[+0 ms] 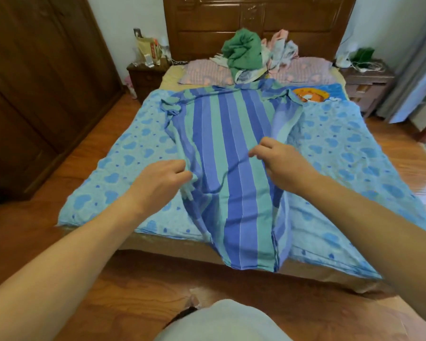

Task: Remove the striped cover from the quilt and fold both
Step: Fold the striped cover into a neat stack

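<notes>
My left hand (161, 179) pinches the left edge of the striped cover (228, 153), fingers curled round a bunch of its cloth. My right hand (279, 161) grips the cover's right edge the same way, thumb and fingers closed on the fabric. The cover runs down the middle of the bed (172, 247), its near end hanging over the foot edge toward the wooden floor (133, 291). Under it the heart-print quilt (342, 148) lies spread flat from side edge to side edge. At the head edge, crumpled green fabric (242, 51) sits heaped on the pink pillows (204, 72).
</notes>
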